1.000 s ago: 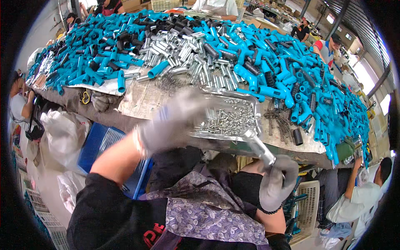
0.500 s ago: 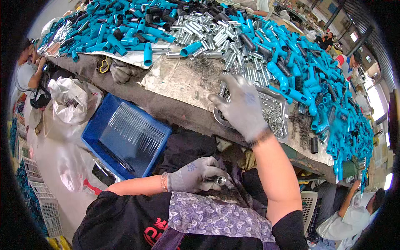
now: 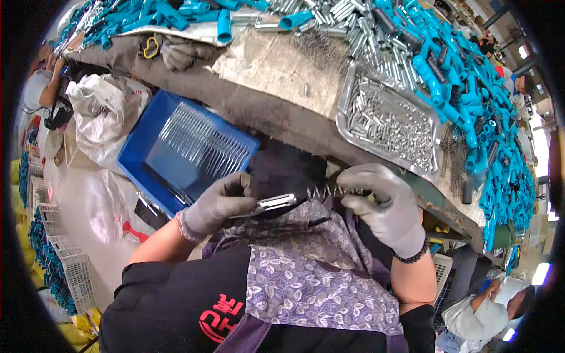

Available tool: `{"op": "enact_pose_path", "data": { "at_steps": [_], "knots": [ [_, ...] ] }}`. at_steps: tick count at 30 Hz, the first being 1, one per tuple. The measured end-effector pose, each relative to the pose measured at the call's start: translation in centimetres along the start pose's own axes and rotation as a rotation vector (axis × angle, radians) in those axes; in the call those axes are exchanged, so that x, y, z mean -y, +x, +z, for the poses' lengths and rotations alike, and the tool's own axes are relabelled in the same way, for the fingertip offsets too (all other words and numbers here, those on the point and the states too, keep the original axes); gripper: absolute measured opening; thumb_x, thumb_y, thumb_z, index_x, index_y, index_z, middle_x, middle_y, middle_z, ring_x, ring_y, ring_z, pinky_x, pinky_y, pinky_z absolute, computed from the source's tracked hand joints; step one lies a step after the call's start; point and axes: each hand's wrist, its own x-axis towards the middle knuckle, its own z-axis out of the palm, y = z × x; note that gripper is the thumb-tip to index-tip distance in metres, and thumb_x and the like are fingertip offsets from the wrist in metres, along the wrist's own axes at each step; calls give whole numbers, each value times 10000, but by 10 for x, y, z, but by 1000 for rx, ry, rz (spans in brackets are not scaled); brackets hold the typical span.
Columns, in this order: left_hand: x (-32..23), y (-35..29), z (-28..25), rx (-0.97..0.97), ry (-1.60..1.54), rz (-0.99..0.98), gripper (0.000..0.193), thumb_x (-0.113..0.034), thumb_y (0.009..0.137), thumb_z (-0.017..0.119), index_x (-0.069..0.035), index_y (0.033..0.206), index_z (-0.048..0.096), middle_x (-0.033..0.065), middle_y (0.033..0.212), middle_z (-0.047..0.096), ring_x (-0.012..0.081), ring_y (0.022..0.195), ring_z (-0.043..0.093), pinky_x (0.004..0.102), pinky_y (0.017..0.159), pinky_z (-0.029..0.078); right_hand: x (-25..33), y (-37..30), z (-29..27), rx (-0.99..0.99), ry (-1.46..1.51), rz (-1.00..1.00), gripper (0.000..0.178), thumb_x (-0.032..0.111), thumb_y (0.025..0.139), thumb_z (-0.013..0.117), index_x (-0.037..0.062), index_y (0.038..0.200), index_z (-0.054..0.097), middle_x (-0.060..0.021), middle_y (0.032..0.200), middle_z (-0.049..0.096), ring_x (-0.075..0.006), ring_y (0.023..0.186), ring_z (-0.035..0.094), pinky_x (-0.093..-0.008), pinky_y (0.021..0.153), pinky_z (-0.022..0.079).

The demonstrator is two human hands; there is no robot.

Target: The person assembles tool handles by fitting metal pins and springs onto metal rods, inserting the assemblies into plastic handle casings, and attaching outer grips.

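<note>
Over my lap, my left hand (image 3: 222,206), in a grey glove, is closed on a shiny metal tube (image 3: 276,203) that points to the right. My right hand (image 3: 385,203), gloved too, pinches a thin coil spring (image 3: 329,192) by its right end. The spring lies sideways, its free end a short gap away from the tube's open end. Beyond my right hand, on the bench edge, a metal tray (image 3: 347,132) holds many small silvery parts.
Left of my lap, a blue bin (image 3: 138,162) holds a row of thin metal rods. Teal plastic tubes (image 3: 465,100) and metal tubes (image 3: 382,53) are heaped across the bench (image 3: 265,70). A white sack (image 3: 103,129) stands at the left. Other people sit at both sides.
My right hand has come back from the bench by the tray to my lap, now with a spring. My left hand has shifted left and turned the tube sideways.
</note>
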Motion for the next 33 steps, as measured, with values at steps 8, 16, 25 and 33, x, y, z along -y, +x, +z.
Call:
{"op": "enact_pose_path", "data": {
  "at_steps": [8,16,25,33],
  "knots": [
    [-8,5,18,344,372,37,621,-212,900,735,-6,1406,440,99,1333,523,171,1263,456,344,1085,368,-10,-7,68,309,104,164,501,223,868,737,82,1318,569,-160,1115,697,-305,993,693,-368,859,533],
    [10,-1,-95,-444,660,149,635,82,873,429,-81,1486,435,114,1345,595,197,1243,533,309,1042,413,-47,-42,61,-47,278,342,669,282,947,638,30,1496,349,-171,1141,646,-213,952,647,-328,852,523],
    [21,52,-274,-1299,1367,-211,254,-176,893,614,-72,1105,705,184,1216,568,339,1071,644,441,879,549,-74,-60,54,-122,269,407,646,329,959,621,-52,1433,401,-186,1149,632,-210,982,621,-326,892,494],
    [55,83,-300,-1226,1572,-338,224,-192,931,549,-54,1012,706,170,1165,542,321,1033,633,447,860,550,-76,-63,53,-150,137,512,442,157,953,591,-61,1328,509,-163,1100,650,-213,999,628,-328,924,485]
  ]
}}
